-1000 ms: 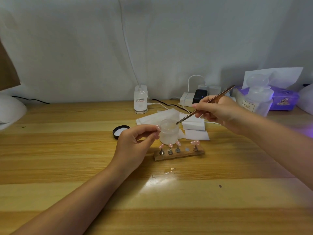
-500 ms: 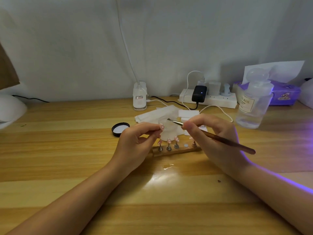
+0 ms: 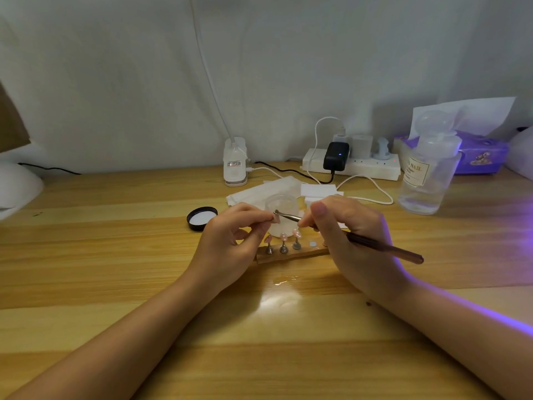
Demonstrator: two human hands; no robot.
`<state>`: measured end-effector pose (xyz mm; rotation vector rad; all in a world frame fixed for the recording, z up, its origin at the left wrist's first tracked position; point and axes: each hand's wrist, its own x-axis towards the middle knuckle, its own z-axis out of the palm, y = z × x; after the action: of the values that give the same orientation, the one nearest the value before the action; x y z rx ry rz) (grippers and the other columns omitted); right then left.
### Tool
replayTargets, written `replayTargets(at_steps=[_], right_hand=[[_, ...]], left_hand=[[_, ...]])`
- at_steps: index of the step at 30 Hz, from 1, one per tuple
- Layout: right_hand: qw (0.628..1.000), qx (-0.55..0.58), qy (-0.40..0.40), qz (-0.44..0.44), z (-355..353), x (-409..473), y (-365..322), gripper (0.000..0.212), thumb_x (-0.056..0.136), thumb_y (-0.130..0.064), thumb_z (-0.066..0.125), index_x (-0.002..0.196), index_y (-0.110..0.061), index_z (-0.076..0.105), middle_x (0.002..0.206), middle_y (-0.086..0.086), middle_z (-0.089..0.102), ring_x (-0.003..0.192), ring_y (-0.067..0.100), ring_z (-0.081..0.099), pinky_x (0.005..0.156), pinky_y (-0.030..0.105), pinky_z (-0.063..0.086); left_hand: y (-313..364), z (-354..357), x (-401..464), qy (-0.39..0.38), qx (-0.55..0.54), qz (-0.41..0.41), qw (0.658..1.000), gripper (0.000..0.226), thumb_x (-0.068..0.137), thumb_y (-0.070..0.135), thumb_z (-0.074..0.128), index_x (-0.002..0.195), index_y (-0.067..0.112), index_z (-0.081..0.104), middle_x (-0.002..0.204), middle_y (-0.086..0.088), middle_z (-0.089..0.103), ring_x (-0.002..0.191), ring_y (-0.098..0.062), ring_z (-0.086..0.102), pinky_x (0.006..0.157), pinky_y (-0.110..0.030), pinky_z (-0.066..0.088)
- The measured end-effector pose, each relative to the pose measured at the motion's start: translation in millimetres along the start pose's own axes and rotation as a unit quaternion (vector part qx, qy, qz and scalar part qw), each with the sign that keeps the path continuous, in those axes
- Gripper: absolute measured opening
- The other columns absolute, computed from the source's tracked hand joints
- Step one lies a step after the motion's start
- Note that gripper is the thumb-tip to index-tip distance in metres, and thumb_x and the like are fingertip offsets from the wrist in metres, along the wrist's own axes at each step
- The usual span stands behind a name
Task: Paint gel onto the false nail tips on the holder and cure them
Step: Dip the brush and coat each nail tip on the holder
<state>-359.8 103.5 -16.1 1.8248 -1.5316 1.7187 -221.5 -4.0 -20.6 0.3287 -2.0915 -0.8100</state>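
My left hand (image 3: 230,241) pinches a pink false nail tip (image 3: 275,219) on its small stand, lifted above the table. In my right hand (image 3: 349,235) is a thin brush (image 3: 383,249), held like a pen, and its metal tip touches that nail tip. Just behind my hands lies the wooden holder (image 3: 288,253) with three pink tips (image 3: 283,236) on metal pegs and one bare magnet spot. Its right end is hidden by my right hand. An open frosted gel jar (image 3: 281,203) stands behind the holder.
The jar's black lid (image 3: 201,218) lies at the left. White wipes (image 3: 259,193) and pads are behind the jar. Further back are a lamp base (image 3: 235,161), a power strip (image 3: 352,166), a clear pump bottle (image 3: 427,174) and a tissue box (image 3: 478,157). Purple light falls from the right.
My right hand came down from above the jar and turned the brush. Its tip now meets the nail tip in my left hand, which has barely moved.
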Motion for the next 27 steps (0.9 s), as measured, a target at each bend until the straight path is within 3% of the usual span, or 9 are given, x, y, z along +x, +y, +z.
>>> replayTargets(at_steps=[3,9,15,18,23,27], right_hand=[[1.0,0.005,0.0,-0.001,-0.9,-2.2,-0.1,0.053,0.092,-0.037,0.035,0.068,-0.003,0.067,0.064,-0.006,0.058,0.065,0.005,0.056,0.063,0.024,0.044],[0.999,0.026,0.02,0.027,-0.1,-2.6,0.0,0.058,0.093,-0.046,0.03,0.068,-0.007,0.066,0.066,-0.015,0.056,0.065,-0.001,0.055,0.062,0.018,0.043],[1.0,0.017,-0.006,0.025,-0.2,-3.5,1.1,0.051,0.092,-0.039,0.034,0.071,-0.007,0.068,0.066,-0.006,0.06,0.068,0.004,0.057,0.062,0.026,0.045],[0.999,0.031,-0.003,0.023,-2.4,-4.4,-0.3,0.055,0.093,-0.04,0.034,0.067,-0.005,0.067,0.059,0.002,0.06,0.061,0.009,0.056,0.058,0.029,0.044],[0.999,0.024,0.006,0.027,-0.1,-2.5,-1.5,0.055,0.092,-0.042,0.032,0.071,-0.006,0.066,0.067,-0.014,0.057,0.067,-0.005,0.055,0.064,0.013,0.041],[0.999,0.018,-0.017,0.026,1.5,-2.6,0.9,0.048,0.091,-0.038,0.035,0.073,-0.008,0.068,0.07,-0.016,0.056,0.07,-0.003,0.055,0.065,0.018,0.043]], left_hand=[[-0.1,0.0,0.0,-0.002,-0.002,-0.006,1.0,0.029,0.083,-0.005,0.061,0.098,0.019,0.066,0.088,-0.003,0.066,0.083,-0.019,0.063,0.064,-0.025,0.051],[1.2,-0.6,-0.2,-0.006,-0.001,-0.002,1.0,0.03,0.083,-0.004,0.061,0.094,0.024,0.065,0.09,-0.003,0.067,0.084,-0.019,0.063,0.067,-0.031,0.053],[-1.5,0.0,0.3,-0.009,0.002,-0.014,1.0,0.024,0.083,-0.005,0.061,0.095,0.016,0.067,0.087,-0.004,0.065,0.08,-0.02,0.061,0.058,-0.011,0.043],[0.0,-0.7,-0.1,-0.014,0.003,-0.014,1.0,0.028,0.083,-0.004,0.061,0.095,0.021,0.065,0.09,-0.001,0.066,0.083,-0.019,0.062,0.061,-0.017,0.049],[2.3,-1.2,-0.3,-0.015,0.001,-0.015,1.0,0.027,0.083,-0.003,0.061,0.093,0.021,0.066,0.09,-0.002,0.066,0.085,-0.02,0.062,0.067,-0.03,0.053],[1.8,-1.5,0.3,-0.013,0.005,-0.019,1.0,0.028,0.083,-0.004,0.061,0.094,0.022,0.065,0.089,0.0,0.065,0.085,-0.02,0.061,0.064,-0.025,0.051]])
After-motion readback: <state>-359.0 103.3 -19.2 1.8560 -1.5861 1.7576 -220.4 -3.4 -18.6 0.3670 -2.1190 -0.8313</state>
